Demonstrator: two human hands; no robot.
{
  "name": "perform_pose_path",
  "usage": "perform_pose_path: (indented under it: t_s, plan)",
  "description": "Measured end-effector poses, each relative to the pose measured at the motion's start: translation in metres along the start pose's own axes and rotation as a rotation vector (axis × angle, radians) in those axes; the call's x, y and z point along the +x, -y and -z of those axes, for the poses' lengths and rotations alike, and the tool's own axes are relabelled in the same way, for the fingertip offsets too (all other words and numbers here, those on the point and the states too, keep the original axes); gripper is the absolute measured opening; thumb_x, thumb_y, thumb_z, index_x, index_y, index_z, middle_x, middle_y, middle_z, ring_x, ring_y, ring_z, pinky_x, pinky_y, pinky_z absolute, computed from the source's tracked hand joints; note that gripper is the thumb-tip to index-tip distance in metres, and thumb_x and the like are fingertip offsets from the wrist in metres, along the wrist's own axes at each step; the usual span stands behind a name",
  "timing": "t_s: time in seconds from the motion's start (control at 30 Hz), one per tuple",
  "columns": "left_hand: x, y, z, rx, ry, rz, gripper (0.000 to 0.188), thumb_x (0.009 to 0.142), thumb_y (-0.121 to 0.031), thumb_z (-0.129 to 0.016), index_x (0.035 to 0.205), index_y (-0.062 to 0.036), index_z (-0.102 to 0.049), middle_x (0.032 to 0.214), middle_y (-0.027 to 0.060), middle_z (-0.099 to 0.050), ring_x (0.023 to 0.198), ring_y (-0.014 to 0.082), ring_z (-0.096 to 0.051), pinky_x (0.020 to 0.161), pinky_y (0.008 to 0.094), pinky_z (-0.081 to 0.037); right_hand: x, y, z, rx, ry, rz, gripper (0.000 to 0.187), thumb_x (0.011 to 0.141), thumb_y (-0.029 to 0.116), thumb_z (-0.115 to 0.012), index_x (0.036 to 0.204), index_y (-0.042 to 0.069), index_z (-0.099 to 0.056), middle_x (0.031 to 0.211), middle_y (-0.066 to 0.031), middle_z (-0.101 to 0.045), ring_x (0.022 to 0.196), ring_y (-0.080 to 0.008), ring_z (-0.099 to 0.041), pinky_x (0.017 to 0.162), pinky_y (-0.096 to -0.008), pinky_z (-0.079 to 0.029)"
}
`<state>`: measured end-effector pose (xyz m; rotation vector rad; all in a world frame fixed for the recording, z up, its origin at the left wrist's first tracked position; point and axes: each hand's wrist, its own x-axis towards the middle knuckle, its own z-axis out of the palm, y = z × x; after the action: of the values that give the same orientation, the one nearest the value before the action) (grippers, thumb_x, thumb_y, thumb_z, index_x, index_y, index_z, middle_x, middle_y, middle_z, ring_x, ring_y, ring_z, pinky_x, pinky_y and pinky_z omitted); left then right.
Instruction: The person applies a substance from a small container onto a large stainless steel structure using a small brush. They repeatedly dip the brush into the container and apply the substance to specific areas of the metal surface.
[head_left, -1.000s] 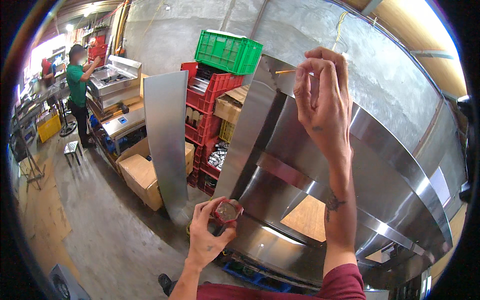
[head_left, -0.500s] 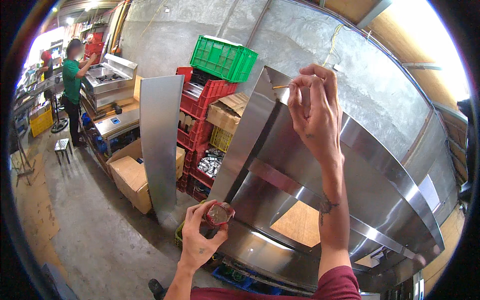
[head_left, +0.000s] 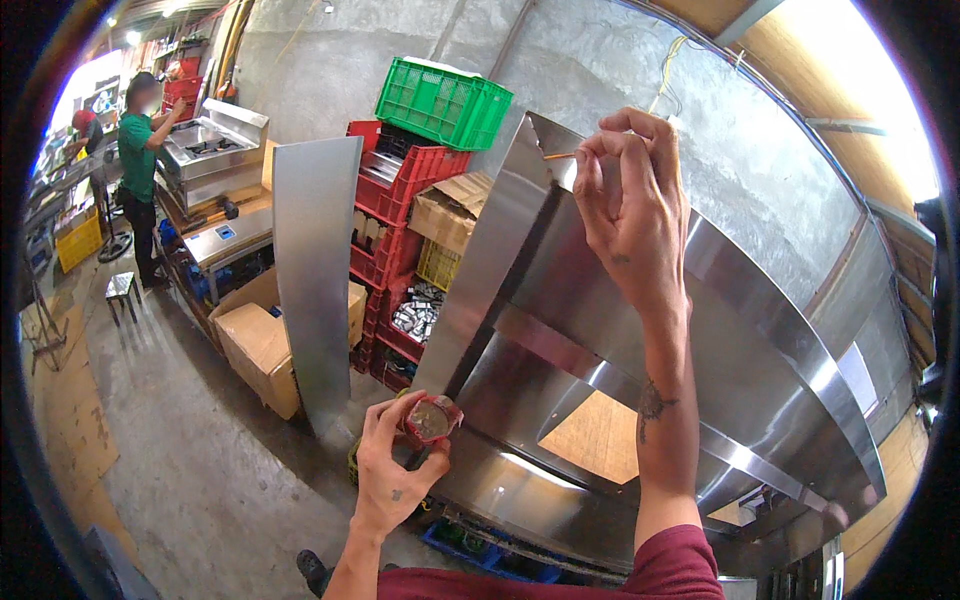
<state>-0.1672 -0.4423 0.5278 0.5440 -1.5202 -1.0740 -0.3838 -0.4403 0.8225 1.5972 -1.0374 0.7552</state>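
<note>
My left hand (head_left: 393,462) grips a small red cup (head_left: 432,420) with a grey-brown filling between thumb and fingers. It is held low, in front of the large stainless steel frame (head_left: 570,350). Up at the frame's far left corner, my right hand (head_left: 632,190) pinches a thin orange stick (head_left: 560,156). The stick points left, and its tip is at the corner seam; I cannot tell whether it touches the metal. My fingers cover the stick's other end.
Left of the frame stand stacked red crates (head_left: 395,190) topped by a green crate (head_left: 442,103), and a tall metal sheet (head_left: 315,270). A cardboard box (head_left: 255,340) is on the floor. A person in green (head_left: 138,165) works at a steel stove (head_left: 208,150), far left.
Both hands keep their holds. My view has shifted slightly, and the right hand with the stick sits a little higher in the picture. The cup is tilted a little differently.
</note>
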Motion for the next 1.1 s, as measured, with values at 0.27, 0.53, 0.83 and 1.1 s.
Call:
perform_pose_path:
  t_s: [0.27, 0.53, 0.83, 1.1]
  plan:
    - [0.001, 0.004, 0.001, -0.002, -0.005, 0.025, 0.066, 0.083, -0.006, -0.087, 0.146, -0.0062, -0.069, 0.134, 0.0118, -0.065, 0.116, 0.0246, -0.071, 0.096, 0.0357, -0.062, -0.002, 0.000, -0.007, 0.000, -0.005, 0.011, 0.014, 0.100, 0.011, -0.080, 0.112, 0.007, -0.073, 0.131, -0.0108, -0.063, 0.109, -0.0294, -0.069, 0.095, -0.0460, -0.053]
    - [0.002, 0.005, 0.000, 0.000, -0.009, 0.034, 0.065, 0.084, -0.005, -0.087, 0.146, -0.0070, -0.069, 0.135, 0.0116, -0.065, 0.118, 0.0246, -0.072, 0.095, 0.0357, -0.063, -0.003, 0.000, -0.008, -0.009, 0.001, -0.009, 0.015, 0.100, 0.010, -0.081, 0.112, 0.008, -0.073, 0.131, -0.0102, -0.063, 0.109, -0.0290, -0.070, 0.094, -0.0454, -0.053]
    - [0.003, 0.007, 0.001, -0.017, -0.010, 0.046, 0.067, 0.082, -0.005, -0.087, 0.146, -0.0074, -0.070, 0.134, 0.0121, -0.065, 0.119, 0.0256, -0.071, 0.097, 0.0369, -0.062, -0.003, 0.000, -0.008, 0.031, -0.021, -0.025, 0.014, 0.099, 0.008, -0.081, 0.109, 0.006, -0.072, 0.131, -0.0101, -0.063, 0.104, -0.0288, -0.072, 0.093, -0.0459, -0.055]
    - [0.002, 0.013, 0.002, 0.013, -0.019, 0.007, 0.066, 0.082, -0.006, -0.087, 0.146, -0.0065, -0.070, 0.134, 0.0125, -0.066, 0.118, 0.0258, -0.071, 0.098, 0.0370, -0.061, -0.001, 0.001, -0.008, 0.007, -0.032, 0.001, 0.009, 0.100, 0.008, -0.079, 0.106, 0.006, -0.073, 0.130, -0.0108, -0.063, 0.102, -0.0284, -0.073, 0.093, -0.0463, -0.056]
